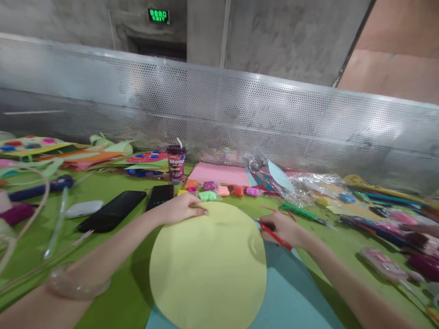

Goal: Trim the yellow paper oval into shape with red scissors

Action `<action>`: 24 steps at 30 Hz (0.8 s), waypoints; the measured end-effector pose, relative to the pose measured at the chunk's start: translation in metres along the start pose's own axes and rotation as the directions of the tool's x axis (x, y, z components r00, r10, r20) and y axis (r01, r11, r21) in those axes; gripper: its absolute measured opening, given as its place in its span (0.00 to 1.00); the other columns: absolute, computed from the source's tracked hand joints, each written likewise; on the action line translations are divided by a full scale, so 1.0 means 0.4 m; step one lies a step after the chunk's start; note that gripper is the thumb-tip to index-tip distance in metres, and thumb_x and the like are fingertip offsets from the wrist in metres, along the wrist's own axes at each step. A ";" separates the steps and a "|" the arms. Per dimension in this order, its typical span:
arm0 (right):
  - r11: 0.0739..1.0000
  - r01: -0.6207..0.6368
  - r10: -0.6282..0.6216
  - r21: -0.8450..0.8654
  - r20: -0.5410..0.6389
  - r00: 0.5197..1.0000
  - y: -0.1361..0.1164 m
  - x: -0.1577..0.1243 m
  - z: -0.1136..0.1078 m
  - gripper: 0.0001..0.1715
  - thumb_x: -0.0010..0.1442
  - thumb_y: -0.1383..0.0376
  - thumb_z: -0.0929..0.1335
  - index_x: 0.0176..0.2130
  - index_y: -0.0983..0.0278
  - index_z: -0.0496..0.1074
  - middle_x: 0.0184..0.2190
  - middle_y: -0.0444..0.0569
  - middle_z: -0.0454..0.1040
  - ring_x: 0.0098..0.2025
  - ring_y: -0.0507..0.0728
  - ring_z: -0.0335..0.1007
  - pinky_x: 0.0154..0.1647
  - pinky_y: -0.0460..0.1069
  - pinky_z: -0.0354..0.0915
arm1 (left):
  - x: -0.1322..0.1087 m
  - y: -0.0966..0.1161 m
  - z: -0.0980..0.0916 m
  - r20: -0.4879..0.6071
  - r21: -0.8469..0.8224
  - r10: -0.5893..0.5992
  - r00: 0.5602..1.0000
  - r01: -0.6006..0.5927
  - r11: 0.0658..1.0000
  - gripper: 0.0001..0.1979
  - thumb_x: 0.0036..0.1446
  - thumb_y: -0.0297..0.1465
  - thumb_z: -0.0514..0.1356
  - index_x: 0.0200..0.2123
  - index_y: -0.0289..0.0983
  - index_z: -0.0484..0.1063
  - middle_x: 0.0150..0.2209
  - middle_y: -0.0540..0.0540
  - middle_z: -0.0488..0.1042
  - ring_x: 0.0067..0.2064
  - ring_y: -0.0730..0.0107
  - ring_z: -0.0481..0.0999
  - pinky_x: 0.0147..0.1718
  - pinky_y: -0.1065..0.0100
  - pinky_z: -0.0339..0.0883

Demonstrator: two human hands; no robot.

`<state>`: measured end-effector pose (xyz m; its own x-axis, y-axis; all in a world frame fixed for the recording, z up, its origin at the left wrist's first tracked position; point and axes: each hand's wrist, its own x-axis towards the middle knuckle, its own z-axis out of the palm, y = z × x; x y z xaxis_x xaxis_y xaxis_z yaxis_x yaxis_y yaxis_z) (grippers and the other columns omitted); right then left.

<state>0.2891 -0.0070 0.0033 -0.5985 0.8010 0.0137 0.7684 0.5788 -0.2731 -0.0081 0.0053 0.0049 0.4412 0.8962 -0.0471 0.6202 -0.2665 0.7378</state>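
Observation:
A large yellow paper circle [206, 269] lies on a light blue sheet [291, 297] on the green table [126, 292]. My left hand [180, 208] rests at the circle's far left edge, fingers closed in a pinch on the paper rim. A clear bangle [77, 283] sits on that forearm. My right hand [283, 228] is at the circle's right edge, fingers closed on red-handled scissors [274, 234], whose blades touch the paper's edge.
Two black phones [113, 210] and a white device [84, 209] lie to the left. A dark drink cup [176, 163] stands behind, beside pink paper [219, 173] and small clay packets [219, 189]. Green scissors [302, 212], pens and plastic bags crowd the right. A perforated metal barrier [240, 114] backs the table.

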 end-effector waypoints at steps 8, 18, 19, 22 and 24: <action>1.000 0.010 -0.010 -0.029 0.002 1.000 -0.002 -0.001 -0.002 0.07 0.46 0.69 0.59 0.19 0.66 0.55 0.16 0.41 0.59 0.19 0.47 0.52 0.19 0.42 0.46 | -0.002 -0.001 -0.001 0.004 0.011 0.002 1.000 -0.002 1.000 0.20 0.42 0.48 0.54 0.26 0.36 0.69 0.22 0.50 0.67 0.22 0.73 0.63 0.19 0.74 0.52; 0.998 0.006 -0.007 -0.068 -0.020 1.000 0.016 0.003 0.005 0.08 0.45 0.69 0.59 0.18 0.65 0.54 0.15 0.41 0.58 0.18 0.47 0.49 0.19 0.43 0.46 | -0.002 -0.001 0.000 0.003 0.033 0.003 1.000 -0.003 0.999 0.20 0.42 0.49 0.54 0.26 0.37 0.70 0.22 0.51 0.67 0.22 0.72 0.63 0.20 0.73 0.52; 0.997 0.011 -0.012 -0.074 -0.021 1.000 0.019 0.003 0.006 0.07 0.45 0.69 0.59 0.18 0.65 0.54 0.15 0.41 0.57 0.18 0.47 0.49 0.20 0.43 0.46 | -0.001 -0.002 0.000 0.001 0.036 0.005 1.000 -0.005 0.999 0.20 0.42 0.49 0.54 0.25 0.37 0.70 0.21 0.51 0.67 0.22 0.73 0.63 0.20 0.73 0.52; 0.995 0.015 -0.019 -0.102 -0.036 0.999 0.021 0.004 0.006 0.08 0.44 0.69 0.60 0.17 0.65 0.54 0.14 0.40 0.56 0.18 0.47 0.48 0.20 0.43 0.46 | 0.001 -0.006 0.000 -0.005 0.042 0.003 1.000 -0.003 0.999 0.20 0.41 0.49 0.54 0.24 0.37 0.69 0.20 0.52 0.65 0.21 0.73 0.62 0.20 0.73 0.51; 0.994 0.005 -0.009 -0.109 -0.041 0.999 0.019 0.006 0.003 0.08 0.44 0.69 0.60 0.17 0.65 0.54 0.14 0.40 0.56 0.18 0.47 0.48 0.20 0.43 0.46 | 0.001 -0.007 -0.001 0.000 0.040 0.001 1.000 -0.001 0.999 0.20 0.41 0.49 0.53 0.24 0.37 0.69 0.20 0.52 0.64 0.20 0.74 0.61 0.20 0.73 0.50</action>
<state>0.2934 -0.0010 0.0001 -0.5957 0.8013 0.0553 0.7858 0.5956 -0.1664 -0.0098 0.0065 0.0031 0.4419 0.8958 -0.0469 0.6454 -0.2812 0.7102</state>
